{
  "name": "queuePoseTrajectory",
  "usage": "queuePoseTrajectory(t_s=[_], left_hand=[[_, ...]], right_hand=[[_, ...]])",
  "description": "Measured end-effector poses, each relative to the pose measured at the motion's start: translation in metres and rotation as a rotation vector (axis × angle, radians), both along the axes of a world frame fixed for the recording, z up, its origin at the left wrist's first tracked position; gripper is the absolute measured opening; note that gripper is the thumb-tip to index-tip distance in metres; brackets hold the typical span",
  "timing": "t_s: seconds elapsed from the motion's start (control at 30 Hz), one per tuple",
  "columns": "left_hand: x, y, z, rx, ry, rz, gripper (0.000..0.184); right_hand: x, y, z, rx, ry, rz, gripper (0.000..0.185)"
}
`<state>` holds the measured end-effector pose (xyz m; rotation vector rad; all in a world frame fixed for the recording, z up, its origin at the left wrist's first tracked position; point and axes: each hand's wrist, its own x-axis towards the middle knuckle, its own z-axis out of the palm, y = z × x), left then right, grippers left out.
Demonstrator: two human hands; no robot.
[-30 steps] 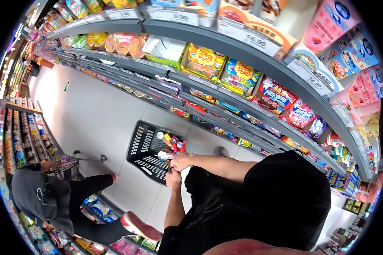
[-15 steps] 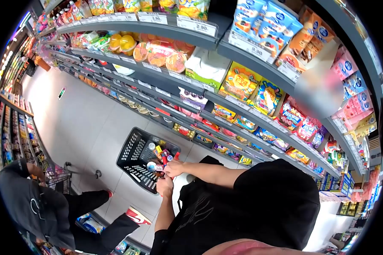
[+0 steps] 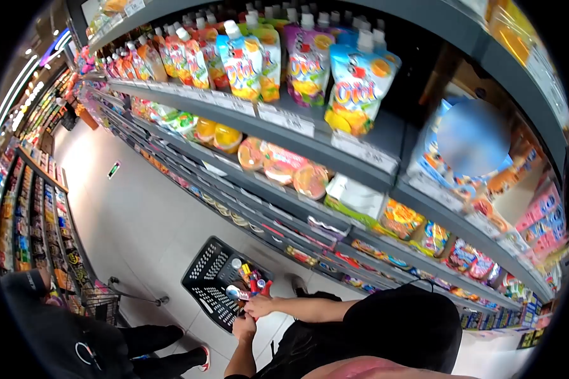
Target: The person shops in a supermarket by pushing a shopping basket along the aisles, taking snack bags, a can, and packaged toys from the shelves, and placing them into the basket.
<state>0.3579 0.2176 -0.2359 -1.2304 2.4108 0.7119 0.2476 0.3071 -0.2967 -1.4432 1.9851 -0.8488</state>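
Both of my hands are closed at the near edge of a dark grey perforated shopping basket (image 3: 203, 265). My right hand (image 3: 259, 307) wraps round its handle, where a red part (image 3: 267, 288) sticks out beside the fingers. Just below it, my left hand (image 3: 244, 327) is closed on the handle too; most of the handle is hidden by the hands. Inside the basket lie a tub with a pale round lid (image 3: 234, 292), a yellow and red package (image 3: 248, 273) and a small white-topped container (image 3: 236, 263). Their labels are too small to read.
Grey shelving runs along the right, stocked with drink pouches (image 3: 240, 63), fruit jelly cups (image 3: 278, 164) and candy bags. At the left, a person in black (image 3: 63, 335) stands near a wire trolley (image 3: 102, 303). Pale tiled floor (image 3: 152, 221) stretches up the aisle.
My view has tilted upward, so the basket, hands and shelves sit lower and the drink pouches show fully. Both hands stay on the basket. The other person's legs have shifted.
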Motion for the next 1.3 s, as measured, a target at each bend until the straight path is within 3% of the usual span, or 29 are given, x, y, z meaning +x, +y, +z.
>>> queuePoseTrajectory(t_s=[0.47,0.6,0.67,0.77,0.97,1.17,1.3], left_hand=[[-0.071,-0.086,-0.005,0.033,-0.087,0.129,0.048],[-0.087,-0.114,-0.012,-0.024,-0.031,0.118,0.049],[-0.101,-0.126,0.006,-0.011,-0.02,0.157,0.049],[-0.105,-0.156,-0.029,0.006,0.012,0.138,0.053],[-0.138,-0.208,-0.005,0.058,0.06,0.162,0.052],[-0.169,-0.266,0.0,0.076,0.096,0.183,0.048],[-0.189,-0.307,0.0,0.083,0.092,0.191,0.049]], right_hand=[[-0.085,-0.099,0.013,0.279,-0.027,0.346,0.032],[-0.112,-0.125,0.038,0.317,-0.064,0.345,0.031],[-0.119,-0.146,0.018,0.326,-0.019,0.359,0.031],[-0.131,-0.166,0.021,0.309,0.011,0.306,0.03],[-0.156,-0.225,0.01,0.382,0.046,0.269,0.034],[-0.191,-0.289,0.053,0.463,-0.007,0.269,0.034],[-0.209,-0.327,0.045,0.511,0.039,0.235,0.035]])
